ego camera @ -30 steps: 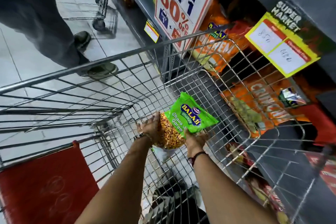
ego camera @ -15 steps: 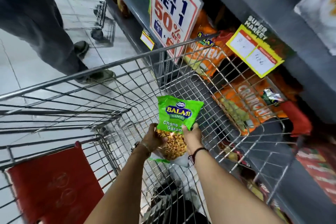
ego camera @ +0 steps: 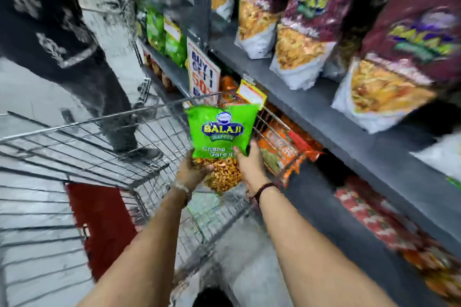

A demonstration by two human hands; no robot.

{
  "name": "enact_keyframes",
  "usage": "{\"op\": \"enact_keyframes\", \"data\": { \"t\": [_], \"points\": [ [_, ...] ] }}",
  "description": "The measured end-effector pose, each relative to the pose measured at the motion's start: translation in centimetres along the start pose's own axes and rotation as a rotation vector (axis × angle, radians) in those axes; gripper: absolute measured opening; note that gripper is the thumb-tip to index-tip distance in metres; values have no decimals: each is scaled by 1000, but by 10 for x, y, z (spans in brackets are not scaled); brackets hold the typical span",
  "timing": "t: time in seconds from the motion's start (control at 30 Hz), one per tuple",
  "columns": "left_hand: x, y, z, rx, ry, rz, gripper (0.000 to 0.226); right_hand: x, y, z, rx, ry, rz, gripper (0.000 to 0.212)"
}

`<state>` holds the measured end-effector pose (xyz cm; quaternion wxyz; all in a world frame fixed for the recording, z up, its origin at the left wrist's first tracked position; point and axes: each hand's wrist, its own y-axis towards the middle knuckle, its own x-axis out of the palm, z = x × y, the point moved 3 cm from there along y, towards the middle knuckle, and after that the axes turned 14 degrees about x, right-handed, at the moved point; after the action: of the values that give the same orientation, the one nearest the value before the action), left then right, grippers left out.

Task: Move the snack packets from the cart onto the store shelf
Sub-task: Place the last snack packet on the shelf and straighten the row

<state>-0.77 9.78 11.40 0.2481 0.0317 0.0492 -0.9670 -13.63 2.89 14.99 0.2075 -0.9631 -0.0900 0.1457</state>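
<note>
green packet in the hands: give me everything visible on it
The green packet is a glossy plastic pouch, sealed, with a blue and yellow "BALAJI" logo and a lower part showing orange-brown snack. It is held upright above the cart, facing the camera. The left hand cups its lower left; the right hand grips its lower right.

Bystander in dark patterned clothes [ego camera: 45,32], second cart [ego camera: 117,7] behind, promo sign [ego camera: 202,72], yellow price tag [ego camera: 251,94]

Colours around my green packet

My packet [ego camera: 222,132] is bright green with a blue and yellow logo. The shelf bags [ego camera: 309,22] are maroon, the cart flap [ego camera: 99,222] is red, the shelf [ego camera: 349,127] is dark grey.
</note>
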Motion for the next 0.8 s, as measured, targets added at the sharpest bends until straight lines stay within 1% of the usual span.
{"op": "enact_keyframes", "data": {
  "t": [0.07, 0.13, 0.17, 0.2, 0.27, 0.37, 0.43, 0.53, 0.6, 0.67, 0.8],
  "points": [
    [21, -29, 47, 116, 26, 12, 57, -45, -37, -20, -101, 42, 43, 32],
    [49, -51, 95, 252, 83, -3, 58, -95, -70, -32, -155, 76, 117, 34],
    [61, -59, 116, 308, 94, -36, 62, -115, -82, -37, -169, 83, 162, 35],
    [81, -70, 140, 373, 102, -102, 65, -143, -96, -40, -192, 109, 219, 35],
    [118, -90, 176, 429, 84, -227, 66, -190, -117, -50, -253, 175, 293, 33],
    [175, -118, 203, 461, 95, -317, 59, -256, -141, -56, -280, 159, 388, 38],
    [224, -141, 210, 468, 80, -430, 59, -309, -157, -43, -255, 160, 466, 41],
    [301, -177, 210, 435, 51, -634, 61, -389, -186, -5, -210, 165, 644, 40],
    [349, -206, 206, 430, 62, -723, 61, -433, -205, 26, -188, 233, 726, 39],
    [388, -232, 201, 413, 64, -781, 60, -467, -221, 50, -157, 316, 753, 39],
    [465, -271, 195, 390, 44, -896, 48, -530, -240, 89, -154, 444, 825, 40]
  ]
}}
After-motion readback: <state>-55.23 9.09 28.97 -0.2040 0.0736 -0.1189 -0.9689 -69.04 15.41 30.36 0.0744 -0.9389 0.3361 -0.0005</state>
